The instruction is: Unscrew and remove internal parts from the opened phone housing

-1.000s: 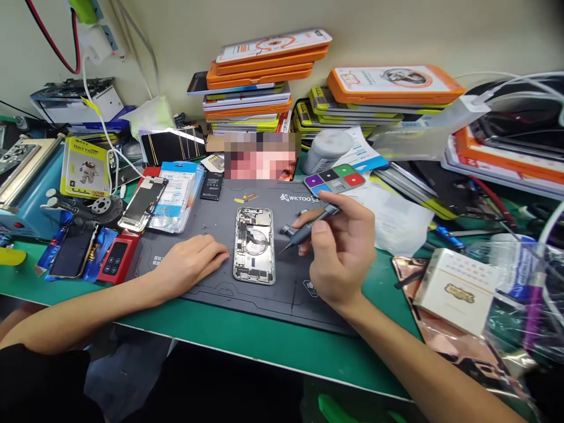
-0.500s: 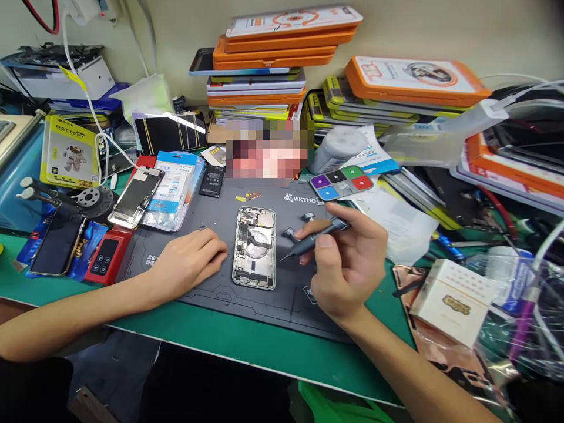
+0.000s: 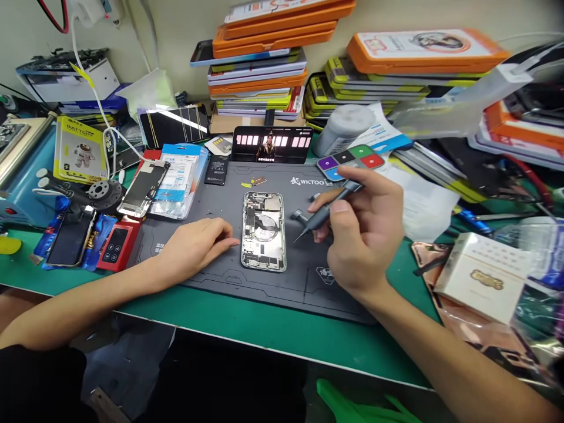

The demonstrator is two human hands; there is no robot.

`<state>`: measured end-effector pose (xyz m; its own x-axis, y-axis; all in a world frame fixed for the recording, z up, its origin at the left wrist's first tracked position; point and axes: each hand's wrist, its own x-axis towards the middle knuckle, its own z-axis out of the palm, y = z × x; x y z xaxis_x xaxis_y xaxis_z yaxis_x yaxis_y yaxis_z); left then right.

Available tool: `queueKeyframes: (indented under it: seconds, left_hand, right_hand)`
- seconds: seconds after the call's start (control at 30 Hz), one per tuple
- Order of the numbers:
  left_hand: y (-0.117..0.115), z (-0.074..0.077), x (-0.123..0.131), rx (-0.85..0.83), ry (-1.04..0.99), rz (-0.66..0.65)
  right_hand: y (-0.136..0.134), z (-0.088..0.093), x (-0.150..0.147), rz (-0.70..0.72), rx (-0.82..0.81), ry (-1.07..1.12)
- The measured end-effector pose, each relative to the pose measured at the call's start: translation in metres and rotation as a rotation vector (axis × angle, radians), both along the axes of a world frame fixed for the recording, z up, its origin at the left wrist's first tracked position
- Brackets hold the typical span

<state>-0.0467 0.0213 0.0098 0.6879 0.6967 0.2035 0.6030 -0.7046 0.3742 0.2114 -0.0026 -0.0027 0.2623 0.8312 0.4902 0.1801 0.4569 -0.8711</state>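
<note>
An opened phone (image 3: 267, 226) lies face up on the dark grey work mat (image 3: 264, 288), its boards and a round coil exposed. My right hand (image 3: 365, 235) grips a slim dark screwdriver (image 3: 324, 216), index finger over its cap. The thin tip points down and left, just right of the phone and apart from it. Left of the phone, my left hand (image 3: 198, 247) rests on the mat with fingers loosely curled and no object visible in them. Small brown and yellow strips (image 3: 258, 182) lie beyond the phone. A phone battery (image 3: 217, 170) sits farther back.
A phone playing video (image 3: 271, 145) stands at the mat's back edge. Left are a detached screen (image 3: 144, 188), a red device (image 3: 118, 244) and a dark phone (image 3: 73, 238). Right are a coloured tray (image 3: 350, 161) and a white box (image 3: 482, 276). Boxes (image 3: 259, 76) are stacked behind.
The whole view has shifted, so the bench appears farther right and higher. My right hand still holds the screwdriver beside the phone; my left hand still rests on the mat.
</note>
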Motion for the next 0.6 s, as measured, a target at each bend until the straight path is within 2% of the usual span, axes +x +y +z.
queueKeyframes:
  seconds: [0.1, 0.27, 0.43, 0.6]
  left_hand:
    - [0.000, 0.001, -0.001, -0.030, -0.052, -0.020]
    - [-0.003, -0.001, -0.001, 0.083, -0.052, -0.041]
    - [-0.001, 0.001, 0.000, -0.056, -0.138, -0.001]
    - [0.001, 0.013, -0.006, -0.143, -0.035, -0.003]
  right_hand:
    - [0.000, 0.002, 0.000, 0.003, -0.031, 0.023]
    - [-0.001, 0.002, 0.000, -0.006, -0.047, 0.026]
    - [-0.002, 0.002, 0.000, -0.010, -0.064, 0.030]
    - [-0.003, 0.002, 0.000, -0.016, -0.047, 0.037]
